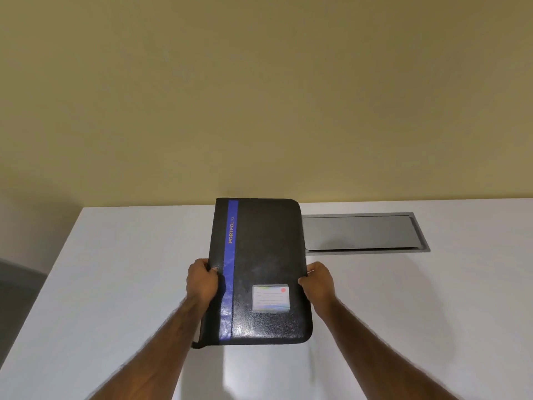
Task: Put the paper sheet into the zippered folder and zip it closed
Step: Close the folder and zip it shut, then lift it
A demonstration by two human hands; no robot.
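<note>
A white table (115, 284) spreads out in front of me, filling the lower view. Set into its top at two o'clock is a long grey metal panel (360, 232) in a frame. At twelve o'clock a plain yellow wall (259, 82) rises; at nine o'clock, grey floor (17, 298).

Both bare forearms reach forward from the bottom of the view, angled toward each other. The left hand (202, 282) grips the left edge of the zippered folder (268, 255), fingers (208, 266) curled over it. The right hand (318, 282) is curled round the opposite edge.
</note>
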